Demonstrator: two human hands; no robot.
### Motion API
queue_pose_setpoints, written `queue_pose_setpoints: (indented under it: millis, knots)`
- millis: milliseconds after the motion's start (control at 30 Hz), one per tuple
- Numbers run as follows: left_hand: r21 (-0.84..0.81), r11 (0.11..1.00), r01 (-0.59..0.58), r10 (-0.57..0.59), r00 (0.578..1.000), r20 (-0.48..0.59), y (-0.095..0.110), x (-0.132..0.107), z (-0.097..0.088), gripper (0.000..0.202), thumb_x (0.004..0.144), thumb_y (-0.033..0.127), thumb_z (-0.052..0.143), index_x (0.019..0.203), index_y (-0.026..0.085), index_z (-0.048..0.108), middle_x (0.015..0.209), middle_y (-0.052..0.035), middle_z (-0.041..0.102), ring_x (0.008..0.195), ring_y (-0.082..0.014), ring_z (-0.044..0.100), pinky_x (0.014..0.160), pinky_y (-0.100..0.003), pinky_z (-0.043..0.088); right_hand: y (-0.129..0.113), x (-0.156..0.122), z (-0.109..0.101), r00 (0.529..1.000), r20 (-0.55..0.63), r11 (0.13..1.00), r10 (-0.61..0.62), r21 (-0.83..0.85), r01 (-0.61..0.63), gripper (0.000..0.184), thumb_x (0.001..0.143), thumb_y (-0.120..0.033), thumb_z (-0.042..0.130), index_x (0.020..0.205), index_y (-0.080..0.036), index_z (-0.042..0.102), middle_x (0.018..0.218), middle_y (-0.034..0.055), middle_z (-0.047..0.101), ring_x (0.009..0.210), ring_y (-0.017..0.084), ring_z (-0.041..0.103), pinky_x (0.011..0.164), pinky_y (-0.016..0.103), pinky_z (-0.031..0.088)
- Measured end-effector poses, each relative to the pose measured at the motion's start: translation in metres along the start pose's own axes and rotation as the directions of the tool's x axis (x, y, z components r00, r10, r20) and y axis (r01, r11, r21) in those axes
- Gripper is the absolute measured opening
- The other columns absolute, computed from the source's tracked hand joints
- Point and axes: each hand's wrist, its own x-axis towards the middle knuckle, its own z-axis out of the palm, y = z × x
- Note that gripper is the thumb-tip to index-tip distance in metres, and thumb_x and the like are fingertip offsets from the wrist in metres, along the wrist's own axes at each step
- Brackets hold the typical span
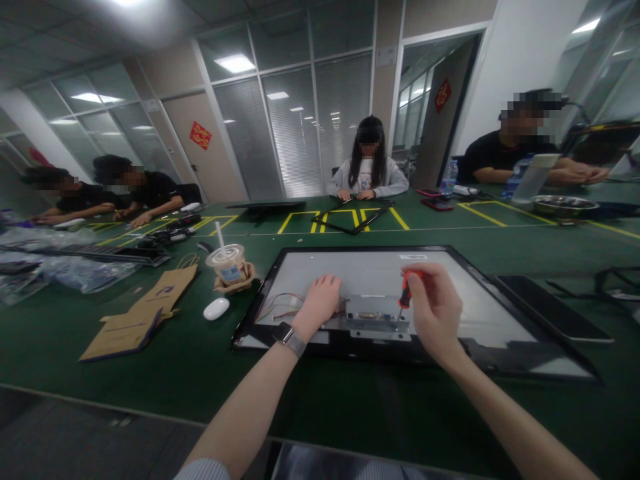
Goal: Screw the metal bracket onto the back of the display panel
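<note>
A display panel (300, 267) with a pale back and a black frame lies on the green table in front of me. On its lower middle sits a metal bracket (370, 307) with connector ports along it. My right hand (440, 307) grips a red and black screwdriver (406, 292), whose shaft points down at the right end of the bracket. Whether the tip sits in a screw is too small to tell. Just left of the bracket, my left hand (323, 298) lies palm down on the panel, fingers stretched out. Thin wires (283, 307) run beside it.
To the left are a drink cup (227, 263) in a cardboard holder, a white mouse (217, 308) and a brown paper bag (143, 307). A dark flat panel (553, 308) lies at right. Opposite, a person handles a black frame (353, 230); other people sit at both sides.
</note>
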Motion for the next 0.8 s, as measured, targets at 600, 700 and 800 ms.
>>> queue_pose_setpoints:
  millis: [600, 700, 800]
  knots:
    - [-0.007, 1.0, 0.005, -0.005, 1.0, 0.009, -0.0009, 0.0006, 0.0004, 0.041, 0.082, 0.013, 0.062, 0.12, 0.016, 0.048, 0.128, -0.0134, 0.055, 0.118, -0.0261, 0.054, 0.098, -0.036, 0.043, -0.0002, 0.0007, -0.0006, 0.998, -0.059, 0.998, -0.025, -0.05, 0.022, 0.006, 0.09, -0.028, 0.061, 0.091, -0.023, 0.064, 0.082, 0.0017, 0.057, 0.073, 0.017, 0.055, 0.064, 0.033, 0.045]
    - [-0.004, 1.0, 0.005, -0.005, 1.0, 0.011, 0.0, -0.0003, -0.0016, 0.038, 0.084, 0.012, 0.059, 0.12, 0.016, 0.048, 0.128, -0.0141, 0.055, 0.118, -0.0259, 0.053, 0.098, -0.036, 0.043, -0.0026, -0.001, -0.0011, 0.998, -0.032, 0.999, 0.046, 0.003, -0.046, 0.014, 0.095, -0.031, 0.052, 0.095, -0.023, 0.062, 0.082, 0.0021, 0.059, 0.067, 0.016, 0.055, 0.06, 0.032, 0.044]
    - [-0.005, 1.0, 0.006, -0.006, 1.0, 0.015, 0.0006, -0.0004, -0.0023, 0.039, 0.084, 0.011, 0.059, 0.121, 0.016, 0.047, 0.128, -0.0148, 0.054, 0.121, -0.0256, 0.052, 0.098, -0.036, 0.043, -0.0033, -0.0005, -0.0015, 1.0, -0.02, 1.0, 0.006, -0.004, -0.006, 0.018, 0.097, -0.03, 0.047, 0.091, -0.023, 0.063, 0.084, 0.0029, 0.061, 0.072, 0.018, 0.056, 0.065, 0.034, 0.044]
